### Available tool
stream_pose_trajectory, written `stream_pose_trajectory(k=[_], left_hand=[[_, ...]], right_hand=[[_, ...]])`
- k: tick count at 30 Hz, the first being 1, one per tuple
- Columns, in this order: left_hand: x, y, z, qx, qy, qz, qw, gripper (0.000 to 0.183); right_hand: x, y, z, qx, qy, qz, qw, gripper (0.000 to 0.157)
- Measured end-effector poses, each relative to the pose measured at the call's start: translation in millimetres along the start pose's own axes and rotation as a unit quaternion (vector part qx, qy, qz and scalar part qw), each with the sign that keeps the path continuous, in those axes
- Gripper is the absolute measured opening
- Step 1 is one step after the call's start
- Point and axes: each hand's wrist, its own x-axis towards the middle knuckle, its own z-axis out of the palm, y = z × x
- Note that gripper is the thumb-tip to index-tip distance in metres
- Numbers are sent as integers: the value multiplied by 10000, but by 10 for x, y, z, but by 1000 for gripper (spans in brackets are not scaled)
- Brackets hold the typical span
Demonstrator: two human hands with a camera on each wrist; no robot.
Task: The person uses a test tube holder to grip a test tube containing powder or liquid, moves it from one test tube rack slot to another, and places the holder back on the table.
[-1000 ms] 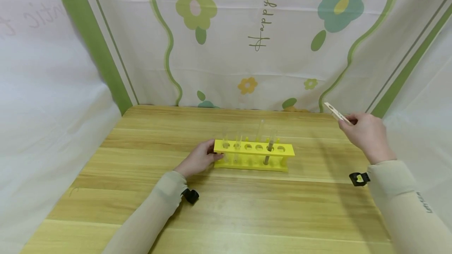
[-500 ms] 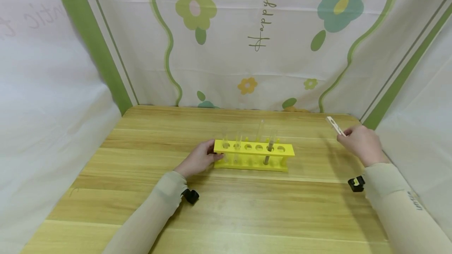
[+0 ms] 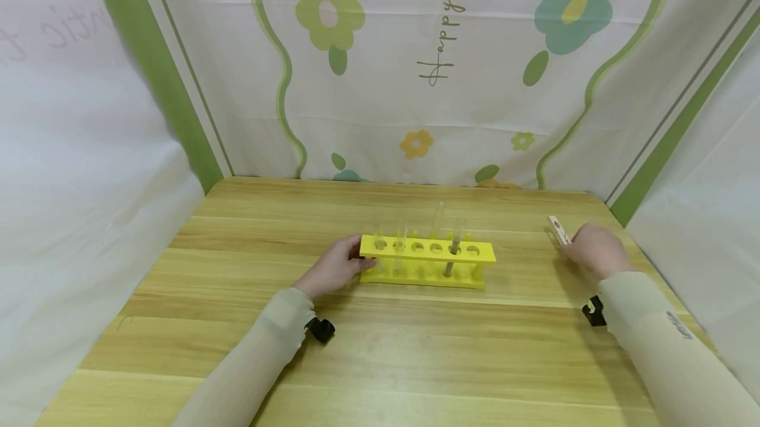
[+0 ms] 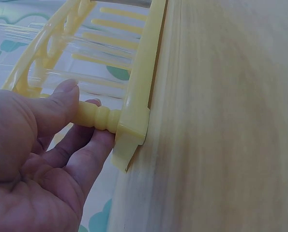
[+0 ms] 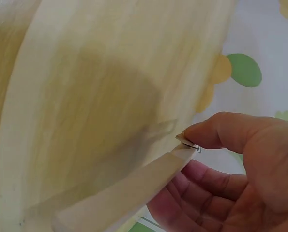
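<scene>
A yellow test tube rack (image 3: pixel 426 257) stands on the wooden table. My left hand (image 3: pixel 332 268) grips its left end; in the left wrist view, thumb and fingers close round the ridged end post (image 4: pixel 93 116). Two clear test tubes, one of them this tube (image 3: pixel 400 234), stand in the left holes. Another test tube (image 3: pixel 454 245) with greyish contents is near the right end. At the rear a clear tube (image 3: pixel 437 217) sits among the pegs. Far right, low over the table, my right hand (image 3: pixel 596 250) pinches a wooden test tube holder (image 5: pixel 124 193), its other end pointing away.
The wooden table (image 3: pixel 380 361) stretches in front of the rack. Behind it hangs a white flower-print cloth (image 3: pixel 380 84), and pale cloth walls (image 3: pixel 89 150) rise at both sides. My right hand is near the table's right edge.
My right hand has come down towards the tabletop and slightly left, carrying the wooden test tube holder. My left hand and the rack stay where they were.
</scene>
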Motion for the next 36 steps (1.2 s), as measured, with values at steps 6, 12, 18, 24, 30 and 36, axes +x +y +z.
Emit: stream_pose_trajectory(k=[6,12,18,24,30,36], left_hand=[[7,5,12,59,-17,78,10000,30],[30,3,27,17,-54,108,9999,30],[37,0,31,-38,-117,173,9998,31],[17,-22,1,-48,-127,177,9998,29],[-5,-12,-25,-31,-67,184,9998,30],[-14,44,-6,-83,13,59,9999,30]], right_hand=[[38,24,94,-64,-55,65,9999,32],[92,53,147,-88,-221,30,9997,30],[145,75,164,-218,-94,-168,9996,38],[181,27,159,-105,-167,-117,9997,37],[194,-44,143,-51,-125,-42,9999,36],[181,-88,133,-120,-56,54,9999,33]])
